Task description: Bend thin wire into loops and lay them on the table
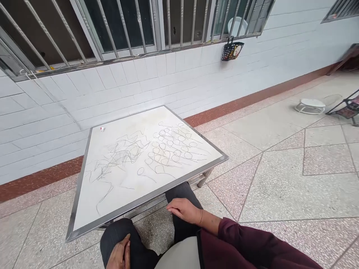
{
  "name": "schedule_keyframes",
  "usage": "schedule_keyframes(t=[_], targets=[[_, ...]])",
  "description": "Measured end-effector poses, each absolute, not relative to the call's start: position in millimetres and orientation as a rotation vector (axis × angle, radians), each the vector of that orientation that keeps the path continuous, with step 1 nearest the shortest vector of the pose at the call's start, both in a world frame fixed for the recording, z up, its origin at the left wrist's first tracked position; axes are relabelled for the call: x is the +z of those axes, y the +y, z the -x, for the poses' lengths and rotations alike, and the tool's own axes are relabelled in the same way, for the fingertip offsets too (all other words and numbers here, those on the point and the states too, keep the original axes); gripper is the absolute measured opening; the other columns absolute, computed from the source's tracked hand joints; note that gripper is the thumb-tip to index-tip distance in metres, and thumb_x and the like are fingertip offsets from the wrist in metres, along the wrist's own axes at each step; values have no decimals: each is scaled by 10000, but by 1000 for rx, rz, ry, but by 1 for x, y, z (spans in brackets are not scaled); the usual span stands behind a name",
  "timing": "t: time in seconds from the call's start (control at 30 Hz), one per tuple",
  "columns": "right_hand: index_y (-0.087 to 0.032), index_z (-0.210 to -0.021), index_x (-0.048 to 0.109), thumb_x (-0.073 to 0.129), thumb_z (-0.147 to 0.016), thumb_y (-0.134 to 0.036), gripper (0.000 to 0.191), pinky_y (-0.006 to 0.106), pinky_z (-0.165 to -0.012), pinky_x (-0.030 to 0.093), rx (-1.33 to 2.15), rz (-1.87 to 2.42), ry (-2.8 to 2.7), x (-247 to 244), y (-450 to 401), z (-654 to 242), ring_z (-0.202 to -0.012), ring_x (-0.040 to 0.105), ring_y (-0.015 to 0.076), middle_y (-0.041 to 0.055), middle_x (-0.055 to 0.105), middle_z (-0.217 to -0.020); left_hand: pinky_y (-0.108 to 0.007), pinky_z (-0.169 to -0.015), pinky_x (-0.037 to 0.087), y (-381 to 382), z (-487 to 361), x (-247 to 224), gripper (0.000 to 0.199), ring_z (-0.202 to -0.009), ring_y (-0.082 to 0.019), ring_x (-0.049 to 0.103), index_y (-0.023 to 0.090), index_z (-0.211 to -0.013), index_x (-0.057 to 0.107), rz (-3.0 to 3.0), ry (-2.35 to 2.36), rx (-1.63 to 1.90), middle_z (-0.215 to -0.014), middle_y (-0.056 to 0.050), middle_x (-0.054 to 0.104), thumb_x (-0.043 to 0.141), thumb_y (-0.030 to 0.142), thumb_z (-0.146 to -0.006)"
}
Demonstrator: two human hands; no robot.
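Note:
My left hand (120, 253) rests on my left thigh at the bottom of the view, its fingers together and curled down, with nothing seen in it. On my right thigh, just off the table's front edge, lies my right hand (185, 211), fingers and thumb drawn together, nothing visible between them. The white square table (112, 201) has a grey metal rim. Several thin dark loops with long tails (164, 147) are spread over its right half. A tangle of thin wavy dark strands (123, 153) covers the left half. Neither hand touches them.
A small red and white item (102, 129) sits near the table's far left corner. Behind stands a white tiled wall (157, 82) with barred windows, where a patterned black basket (232, 50) hangs. A low round stool (310, 106) and part of a folding chair (350, 108) are at the right.

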State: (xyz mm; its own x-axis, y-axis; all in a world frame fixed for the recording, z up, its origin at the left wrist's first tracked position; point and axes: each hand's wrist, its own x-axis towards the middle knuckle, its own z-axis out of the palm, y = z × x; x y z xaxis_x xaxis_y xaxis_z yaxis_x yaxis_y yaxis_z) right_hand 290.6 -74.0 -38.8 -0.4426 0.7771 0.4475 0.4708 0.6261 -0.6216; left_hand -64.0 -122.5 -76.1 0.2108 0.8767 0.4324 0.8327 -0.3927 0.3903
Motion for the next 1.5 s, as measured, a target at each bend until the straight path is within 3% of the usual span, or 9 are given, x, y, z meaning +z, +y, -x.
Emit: schedule_keyframes(t=[0.17, 0.33, 0.53, 1.07, 1.17, 1.23, 1.3, 1.37, 1.5], targets=[[-186, -999, 650, 424, -961, -250, 237, 268, -773, 495, 626, 813, -2225, -6, -48, -244, -835, 619, 160, 60, 679, -877, -342, -799, 545, -138, 47, -58, 244, -859, -208, 686, 183, -1068, 656, -2283, 1691, 951, -948, -75, 720, 484, 257, -912], [-194, -1069, 608, 456, -951, -201, 192, 242, -818, 469, 566, 1138, -2265, 26, 3, -182, -919, 611, 144, 42, 647, -999, -318, -830, 536, -145, 47, -61, 248, -903, -185, 673, 204, -1089, 646, -2232, 1743, 955, -964, -60, 711, 466, 207, -919], [-177, -1029, 605, 505, -923, -190, 146, 244, -631, 434, 476, 1388, -2296, 20, 43, -137, -779, 601, 160, 72, 602, -1043, -319, -803, 543, -152, 52, -65, 264, -889, -188, 670, 211, -1111, 638, -2182, 1726, 1020, -952, -67, 706, 452, 193, -924], [-144, -874, 540, 491, -859, -95, 70, 249, -559, 384, 441, 1521, -2229, 3, 14, -150, -660, 557, 156, 80, 588, -881, -391, -868, 519, -153, 47, -55, 239, -889, -229, 669, 243, -970, 723, -1673, 1645, 1200, -919, -77, 724, 554, 376, -866], [-163, -901, 516, 464, -870, -117, 76, 244, -611, 421, 482, 1390, -2214, 11, -2, -157, -701, 575, 148, 40, 598, -845, -367, -783, 556, -147, 42, -42, 309, -851, -227, 690, 203, -992, 706, -1472, 1631, 1257, -920, -98, 726, 538, 433, -870], [-180, -906, 508, 470, -863, -125, 79, 235, -636, 438, 508, 1290, -2223, 18, -15, -160, -700, 581, 133, 11, 601, -819, -347, -719, 570, -137, 39, -24, 399, -828, -220, 703, 179, -1124, 643, -1346, 1604, 1295, -947, -113, 729, 477, 464, -899], [-192, -900, 505, 487, -841, -117, 97, 228, -636, 443, 518, 1180, -2243, 25, -30, -159, -677, 577, 121, 0, 601, -824, -345, -771, 560, -124, 34, 1, 471, -927, -216, 691, 184, -1266, 534, -1217, 1543, 1347, -1058, -125, 710, 433, 485, -918], [-195, -883, 505, 485, -824, -102, 112, 228, -609, 438, 496, 1034, -2273, 29, -43, -158, -656, 570, 123, 10, 598, -827, -362, -852, 530, -113, 27, 27, 539, -1035, -227, 656, 195, -1331, 450, -841, 1350, 1401, -1152, -145, 673, 527, 479, -879], [-196, -867, 514, 476, -805, -84, 133, 226, -574, 426, 395, 835, -2376, 29, -59, -157, -655, 575, 135, 21, 597, -818, -355, -857, 518, -105, 13, 58, 678, -951, -208, 675, 202, -1333, 429, -625, 1175, 1443, -1140, -138, 669, 722, 396, -753]])
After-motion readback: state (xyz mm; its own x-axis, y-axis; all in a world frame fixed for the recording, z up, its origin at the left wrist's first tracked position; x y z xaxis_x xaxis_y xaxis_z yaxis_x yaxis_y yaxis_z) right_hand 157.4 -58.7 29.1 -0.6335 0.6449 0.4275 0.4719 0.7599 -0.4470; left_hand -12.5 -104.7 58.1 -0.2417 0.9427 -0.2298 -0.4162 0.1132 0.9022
